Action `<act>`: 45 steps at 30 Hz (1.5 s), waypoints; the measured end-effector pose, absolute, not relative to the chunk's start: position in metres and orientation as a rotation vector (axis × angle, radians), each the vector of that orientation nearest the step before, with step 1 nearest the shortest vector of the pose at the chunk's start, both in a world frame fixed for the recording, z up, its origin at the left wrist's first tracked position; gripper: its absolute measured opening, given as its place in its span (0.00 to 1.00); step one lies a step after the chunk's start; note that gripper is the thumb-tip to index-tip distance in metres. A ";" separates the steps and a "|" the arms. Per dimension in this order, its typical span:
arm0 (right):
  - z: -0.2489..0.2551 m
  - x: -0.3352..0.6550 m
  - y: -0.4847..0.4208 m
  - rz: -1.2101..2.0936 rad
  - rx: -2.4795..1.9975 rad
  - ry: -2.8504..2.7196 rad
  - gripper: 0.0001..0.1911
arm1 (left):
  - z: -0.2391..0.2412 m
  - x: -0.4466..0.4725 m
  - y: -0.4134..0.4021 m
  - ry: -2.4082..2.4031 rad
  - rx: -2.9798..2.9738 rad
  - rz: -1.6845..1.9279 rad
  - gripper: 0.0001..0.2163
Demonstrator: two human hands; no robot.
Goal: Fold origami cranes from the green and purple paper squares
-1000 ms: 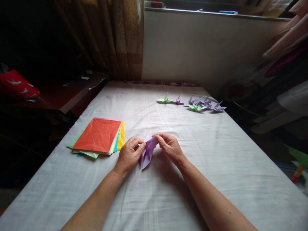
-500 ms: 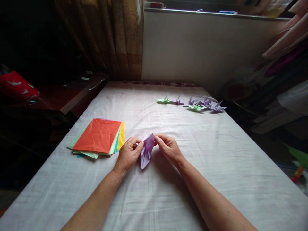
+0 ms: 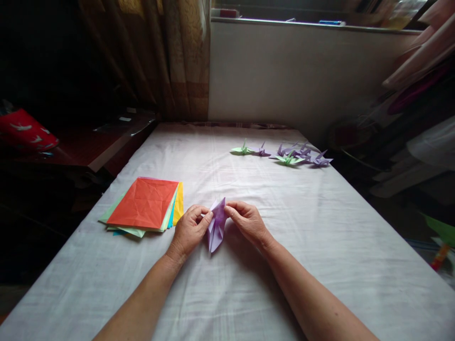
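Observation:
A partly folded piece of purple origami paper (image 3: pixel 217 228) is held upright between my hands, its pointed lower end close to the cloth. My left hand (image 3: pixel 191 230) pinches its upper left side between thumb and fingers. At the upper right edge, my right hand (image 3: pixel 248 221) has thumb and forefinger closed on the paper. Left of my hands lies a stack of coloured paper sheets (image 3: pixel 144 202), a creased red one on top with green, blue and yellow edges showing below.
Several folded paper cranes, green (image 3: pixel 288 159) and purple (image 3: pixel 321 159), stand at the table's far right. A pale cloth (image 3: pixel 227 298) covers the table. A dark wooden surface with a red patterned item (image 3: pixel 26 130) is at left; a curtain (image 3: pixel 177 61) hangs behind.
Both hands keep their grip on the purple paper. The right hand has shifted slightly left along its edge. The whole view has tilted a little, so things sit slightly lower.

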State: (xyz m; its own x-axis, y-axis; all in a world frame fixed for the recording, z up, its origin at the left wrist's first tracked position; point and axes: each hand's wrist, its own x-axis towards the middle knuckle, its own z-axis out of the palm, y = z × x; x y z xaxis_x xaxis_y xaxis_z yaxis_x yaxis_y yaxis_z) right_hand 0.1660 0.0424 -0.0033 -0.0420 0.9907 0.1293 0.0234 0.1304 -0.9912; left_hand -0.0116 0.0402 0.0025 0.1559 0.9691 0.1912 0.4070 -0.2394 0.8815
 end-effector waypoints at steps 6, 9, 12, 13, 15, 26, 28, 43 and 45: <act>-0.005 0.164 0.043 1.051 -1.169 -1.281 0.14 | 0.002 -0.010 0.038 1.299 1.778 1.006 0.10; -0.004 0.162 0.043 1.042 -1.187 -1.271 0.14 | 0.002 -0.010 0.037 1.314 1.780 1.011 0.08; -0.004 0.161 0.042 1.033 -1.203 -1.270 0.14 | 0.001 -0.009 0.037 1.321 1.766 1.011 0.06; -0.004 0.161 0.042 1.025 -1.209 -1.270 0.14 | 0.001 -0.008 0.037 1.324 1.763 1.008 0.06; -0.005 0.160 0.042 1.013 -1.220 -1.269 0.14 | 0.001 -0.008 0.037 1.332 1.760 1.009 0.06; -0.002 0.166 0.044 1.101 -1.196 -1.155 0.17 | 0.002 -0.019 0.041 1.246 1.794 0.934 0.12; -0.001 0.167 0.043 1.148 -1.203 -1.114 0.18 | 0.001 -0.020 0.041 1.221 1.758 0.908 0.13; 0.007 0.165 0.034 1.158 -1.095 -1.214 0.16 | 0.011 -0.008 0.028 1.475 1.756 0.912 0.22; 0.009 0.166 0.033 1.124 -1.104 -1.280 0.15 | 0.012 -0.007 0.027 1.489 1.783 0.912 0.23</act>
